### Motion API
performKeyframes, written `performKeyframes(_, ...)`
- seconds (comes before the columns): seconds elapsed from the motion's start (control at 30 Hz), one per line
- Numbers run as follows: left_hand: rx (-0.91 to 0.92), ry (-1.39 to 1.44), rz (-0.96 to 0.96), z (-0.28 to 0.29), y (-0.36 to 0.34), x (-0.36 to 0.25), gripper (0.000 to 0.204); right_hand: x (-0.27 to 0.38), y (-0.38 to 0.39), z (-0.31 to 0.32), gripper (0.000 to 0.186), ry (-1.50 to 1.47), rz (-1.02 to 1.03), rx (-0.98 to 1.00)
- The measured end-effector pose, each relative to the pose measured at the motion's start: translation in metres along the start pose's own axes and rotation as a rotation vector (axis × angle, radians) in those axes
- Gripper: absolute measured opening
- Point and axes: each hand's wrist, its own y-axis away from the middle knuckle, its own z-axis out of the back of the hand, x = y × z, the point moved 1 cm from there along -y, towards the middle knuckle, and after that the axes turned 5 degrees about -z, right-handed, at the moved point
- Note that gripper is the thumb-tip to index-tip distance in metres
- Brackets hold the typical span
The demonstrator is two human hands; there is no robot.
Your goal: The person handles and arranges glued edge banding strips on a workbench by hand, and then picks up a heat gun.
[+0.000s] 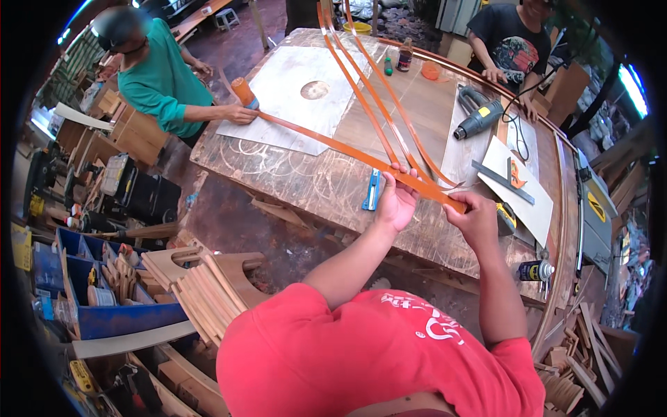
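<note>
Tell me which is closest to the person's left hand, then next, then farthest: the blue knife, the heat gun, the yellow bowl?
From the left hand:
1. Blue utility knife, just left of it on the table.
2. Heat gun, farther up and right.
3. Yellow bowl, at the table's far end.

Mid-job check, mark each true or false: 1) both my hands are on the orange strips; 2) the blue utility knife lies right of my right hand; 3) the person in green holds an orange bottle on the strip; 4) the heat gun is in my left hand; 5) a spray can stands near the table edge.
1) True: the left hand and right hand pinch the orange strips.
2) False: the blue utility knife lies left of the left hand.
3) True: the orange bottle.
4) False: the heat gun lies on the table.
5) True: the spray can.
</note>
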Motion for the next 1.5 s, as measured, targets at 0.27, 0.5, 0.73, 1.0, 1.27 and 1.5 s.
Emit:
performKeyframes(0.27, 0.032, 0.041, 0.010, -0.015, 0.028, 0.023, 0.033, -0.003, 0.031, 0.024, 0.025, -0.012, -0.045, -0.030)
performKeyframes(0.5, 0.042, 0.008, -0.010, -0.020, 0.058, 0.066, 0.032, -0.027, 0.062, 0.060, 0.025, -0.029, 0.003, -0.014)
performKeyframes(0.73, 0.080, -0.045, 0.041, -0.023, 0.094, 0.113, 0.032, -0.056, 0.108, 0.104, 0.025, -0.037, -0.007, -0.055)
performKeyframes(1.0, 0.268, -0.046, 0.285, -0.036, 0.131, 0.148, 0.047, -0.079, 0.150, 0.161, 0.024, -0.030, -0.033, -0.101)
performKeyframes(1.27, 0.225, -0.143, 0.124, 0.024, 0.063, 0.028, 0.073, -0.076, 0.165, 0.195, 0.024, 0.005, -0.085, -0.122)
performKeyframes(1.5, -0.092, -0.221, -0.404, 0.042, -0.038, -0.088, 0.063, -0.079, 0.188, 0.234, 0.023, 0.031, -0.156, -0.134)
